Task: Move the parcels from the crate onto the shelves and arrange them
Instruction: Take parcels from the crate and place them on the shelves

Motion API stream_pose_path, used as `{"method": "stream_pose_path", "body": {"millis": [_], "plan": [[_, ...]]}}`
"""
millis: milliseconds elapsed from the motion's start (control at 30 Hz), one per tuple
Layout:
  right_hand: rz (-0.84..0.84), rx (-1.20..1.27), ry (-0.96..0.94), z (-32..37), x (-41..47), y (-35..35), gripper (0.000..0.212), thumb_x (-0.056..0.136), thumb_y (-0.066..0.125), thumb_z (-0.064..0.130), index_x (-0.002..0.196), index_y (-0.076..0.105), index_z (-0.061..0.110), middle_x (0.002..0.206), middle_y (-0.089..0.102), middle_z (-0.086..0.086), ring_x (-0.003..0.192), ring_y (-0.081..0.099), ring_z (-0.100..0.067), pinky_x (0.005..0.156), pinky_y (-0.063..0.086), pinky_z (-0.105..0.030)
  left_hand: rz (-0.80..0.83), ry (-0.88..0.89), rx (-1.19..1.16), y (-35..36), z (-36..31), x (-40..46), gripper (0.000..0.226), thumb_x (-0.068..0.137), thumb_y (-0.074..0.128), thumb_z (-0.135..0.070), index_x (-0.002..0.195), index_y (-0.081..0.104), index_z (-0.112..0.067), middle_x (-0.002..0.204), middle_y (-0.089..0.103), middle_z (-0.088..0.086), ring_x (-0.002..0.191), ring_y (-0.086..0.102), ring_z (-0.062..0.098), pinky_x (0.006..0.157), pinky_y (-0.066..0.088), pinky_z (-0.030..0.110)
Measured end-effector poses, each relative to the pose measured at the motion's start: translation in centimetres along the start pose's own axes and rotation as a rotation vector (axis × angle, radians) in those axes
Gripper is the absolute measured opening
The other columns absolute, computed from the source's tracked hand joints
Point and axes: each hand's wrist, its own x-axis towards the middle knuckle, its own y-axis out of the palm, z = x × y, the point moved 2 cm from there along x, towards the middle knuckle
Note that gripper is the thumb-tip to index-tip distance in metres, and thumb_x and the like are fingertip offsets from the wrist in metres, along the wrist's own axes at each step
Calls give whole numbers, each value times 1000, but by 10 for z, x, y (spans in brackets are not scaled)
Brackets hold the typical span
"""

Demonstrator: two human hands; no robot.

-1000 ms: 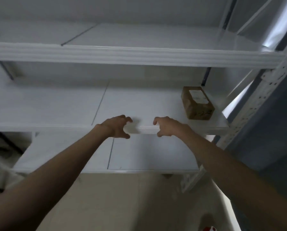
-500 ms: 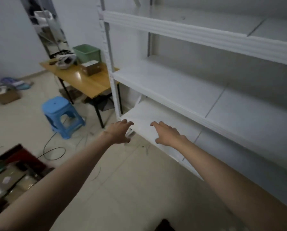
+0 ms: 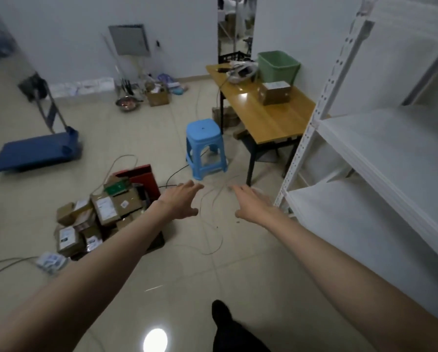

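Now, far left, one blue cart (image 3: pixel 39 151) lies flat on the floor. Next comes one red crate (image 3: pixel 143 177) on the floor, heaped with brown parcels (image 3: pixel 98 214), too jumbled to count. The left hand (image 3: pixel 178 203) hangs just right of the heap, fingers spread, holding nothing. One blue stool (image 3: pixel 205 148) stands behind. The right hand (image 3: pixel 253 205) is flat and empty too, a little apart. One wooden table (image 3: pixel 266 113) holds one green bin (image 3: pixel 279 67) and one box (image 3: pixel 275 93). The white shelves (image 3: pixel 380 179) stand at the right.

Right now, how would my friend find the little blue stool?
Look for the yellow wooden table standing beside the white shelves. On the floor just left of that table stands the blue stool. It is the only bright blue seat with four legs; the darker blue cart lies flat.
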Motion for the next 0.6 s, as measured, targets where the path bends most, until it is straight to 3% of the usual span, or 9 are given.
{"method": "stream_pose_path", "body": {"millis": [233,367,600], "plan": [[104,-86,-189,69,135,2,81,87,67,18,153,21,27,145,42,-9,127,48,-32,100,40,-47,12,-275,-102,12,115,16,70,86,62,-44,147,33,-25,134,47,4,117,53,27,88,50,44],[157,-99,-306,118,185,10,78,87,68,19,151,25,25,140,43,-10,121,52,-32,92,47,-46,19,-421,-143,28,169,-1,70,85,66,-40,146,33,-27,138,45,3,117,55,26,78,51,38],[240,-104,-490,210,253,31,78,86,70,24,151,27,27,141,46,-7,122,53,-27,88,48,-41,69,-650,-207,55,256,-30,78,85,65,-48,149,26,-27,144,42,3,124,51,25,87,53,44]]}}
